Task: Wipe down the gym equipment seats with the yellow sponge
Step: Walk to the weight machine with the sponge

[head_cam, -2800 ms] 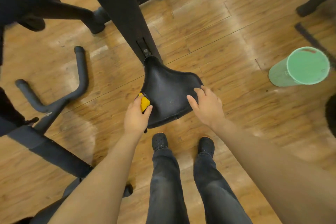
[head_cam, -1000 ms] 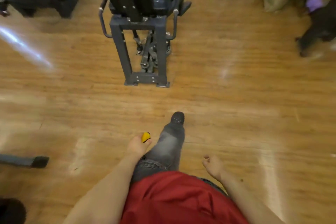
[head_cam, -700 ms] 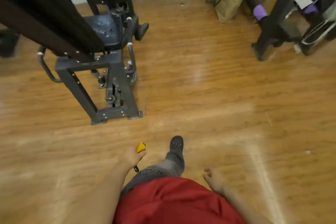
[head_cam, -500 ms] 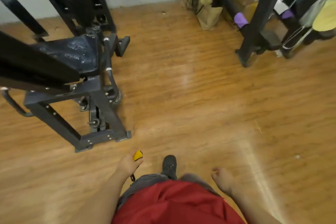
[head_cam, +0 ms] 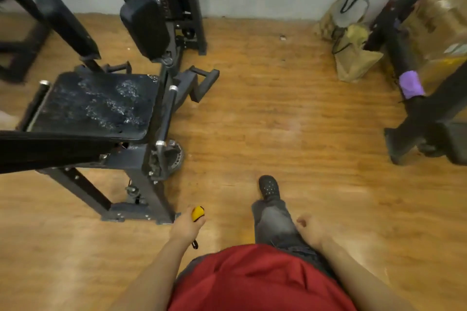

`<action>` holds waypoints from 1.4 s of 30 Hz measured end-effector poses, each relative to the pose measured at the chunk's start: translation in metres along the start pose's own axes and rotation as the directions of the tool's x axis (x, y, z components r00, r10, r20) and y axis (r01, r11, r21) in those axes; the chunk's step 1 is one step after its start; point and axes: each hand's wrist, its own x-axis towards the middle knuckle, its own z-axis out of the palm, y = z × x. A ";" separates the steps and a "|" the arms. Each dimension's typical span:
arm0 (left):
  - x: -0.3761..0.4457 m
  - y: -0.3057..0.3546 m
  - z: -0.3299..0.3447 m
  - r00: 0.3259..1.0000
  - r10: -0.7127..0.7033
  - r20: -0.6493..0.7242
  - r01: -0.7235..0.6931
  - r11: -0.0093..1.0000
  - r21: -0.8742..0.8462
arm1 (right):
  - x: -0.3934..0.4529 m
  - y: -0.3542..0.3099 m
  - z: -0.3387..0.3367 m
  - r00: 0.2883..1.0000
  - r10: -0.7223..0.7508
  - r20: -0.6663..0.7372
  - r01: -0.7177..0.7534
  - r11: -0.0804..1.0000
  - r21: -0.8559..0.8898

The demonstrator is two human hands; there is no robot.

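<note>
Gripping yellow sponge (head_cam: 197,213) in left hand (head_cam: 185,228), fingers clamped round it, carrying low beside thigh, ready for wiping. Right hand (head_cam: 309,231) hanging loosely curled, holding nothing. Machine seat (head_cam: 93,105) lying ahead-left, well apart, showing pale smears.

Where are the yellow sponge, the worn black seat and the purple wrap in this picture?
yellow sponge (head_cam: 197,212): head view, on the end that sticks out of the left hand (head_cam: 186,228).
worn black seat (head_cam: 93,106): head view, on the middle of its top face.
purple wrap (head_cam: 411,84): head view, on its front side.
</note>
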 end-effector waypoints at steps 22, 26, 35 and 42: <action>0.178 0.162 -0.140 0.798 -0.590 -0.122 0.349 0.618 -0.704 | 0.294 -0.380 -0.211 0.819 -0.355 0.451 0.559 0.667 -0.492; 0.216 0.152 -0.193 0.734 -0.655 -0.177 0.276 0.526 -0.804 | 0.299 -0.477 -0.193 0.720 -0.436 0.540 0.693 0.504 -0.516; 0.255 0.120 -0.295 0.527 -0.794 -0.302 0.164 0.444 -0.881 | 0.299 -0.655 -0.128 0.400 -0.562 0.724 0.903 0.106 -0.416; 0.274 0.096 -0.346 0.356 -0.887 -0.294 0.133 0.359 -0.924 | 0.304 -0.761 -0.064 0.143 -0.565 0.813 0.946 -0.163 -0.280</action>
